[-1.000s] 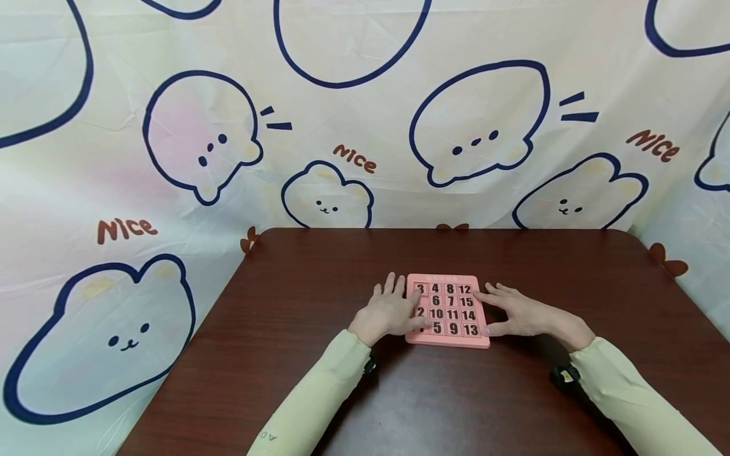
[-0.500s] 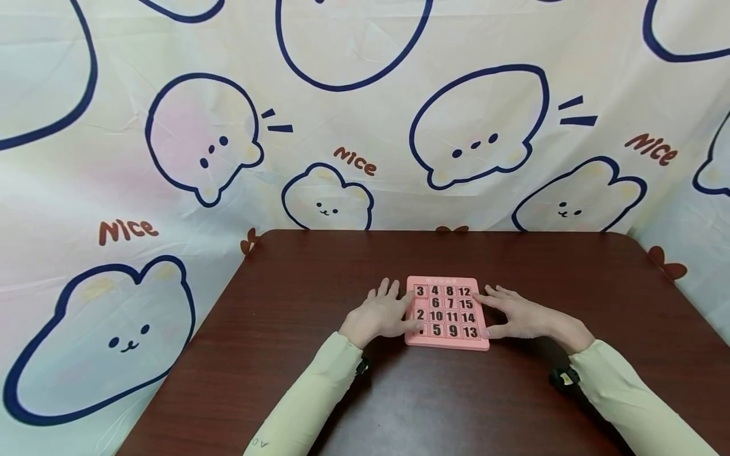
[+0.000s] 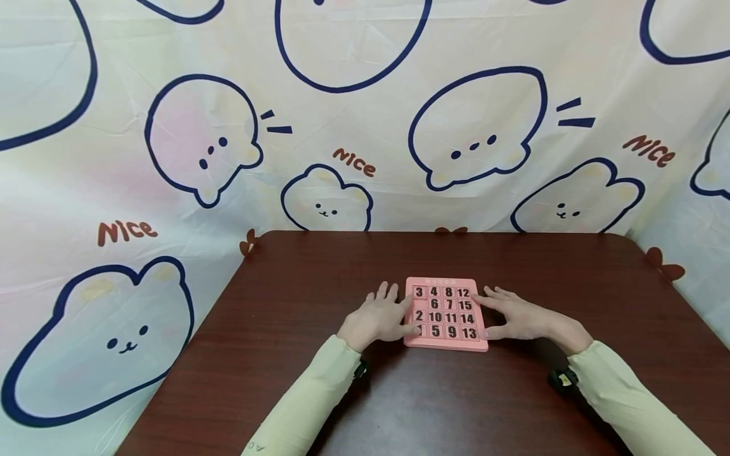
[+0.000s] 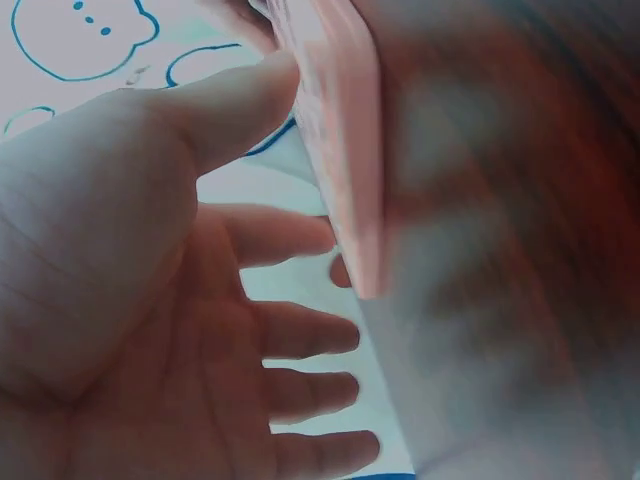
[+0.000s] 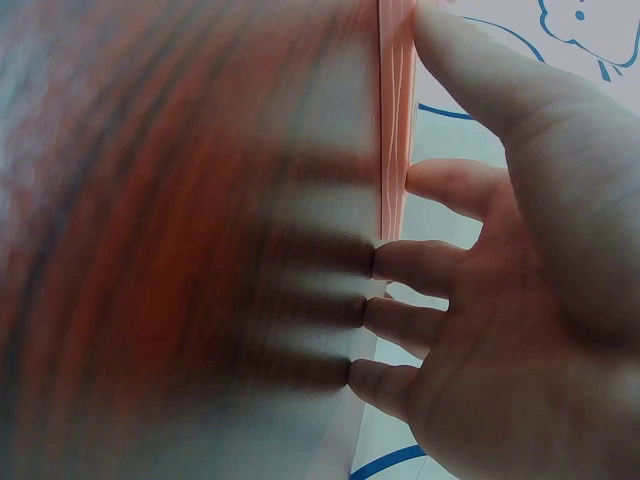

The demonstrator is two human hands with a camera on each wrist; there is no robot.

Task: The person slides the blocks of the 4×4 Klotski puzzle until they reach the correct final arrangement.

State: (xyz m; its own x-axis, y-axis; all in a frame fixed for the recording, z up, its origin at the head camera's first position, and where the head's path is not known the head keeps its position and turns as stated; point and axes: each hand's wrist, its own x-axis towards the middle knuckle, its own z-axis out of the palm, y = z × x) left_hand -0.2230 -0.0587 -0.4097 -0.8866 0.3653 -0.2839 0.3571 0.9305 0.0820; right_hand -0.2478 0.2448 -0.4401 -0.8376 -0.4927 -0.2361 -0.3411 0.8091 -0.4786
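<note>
A pink sliding number puzzle [image 3: 441, 318] lies flat on the dark wooden table. Its gap is at the left end of the second row, below the 3 and above the 2. At the puzzle's left edge, my left hand [image 3: 376, 318] has its fingers spread, the thumb tip overlapping the 1 tile [image 3: 419, 330]. My right hand [image 3: 523, 316] is at the opposite edge, index fingertip and thumb against the frame. In the right wrist view, the other fingertips touch the tabletop beside the puzzle's side [image 5: 393, 120]. The left wrist view shows the left thumb [image 4: 250, 105] on the puzzle's face.
Brown tabletop [image 3: 319, 266] surrounds the puzzle. Behind and beside it hangs a pale cloth [image 3: 342, 126] printed with cartoon bears. Each wrist wears a small black device, such as the right one [image 3: 563, 379].
My left hand has drawn back a little to the left, uncovering more of the left column of tiles. The right hand stays in place, and the tiles keep their order.
</note>
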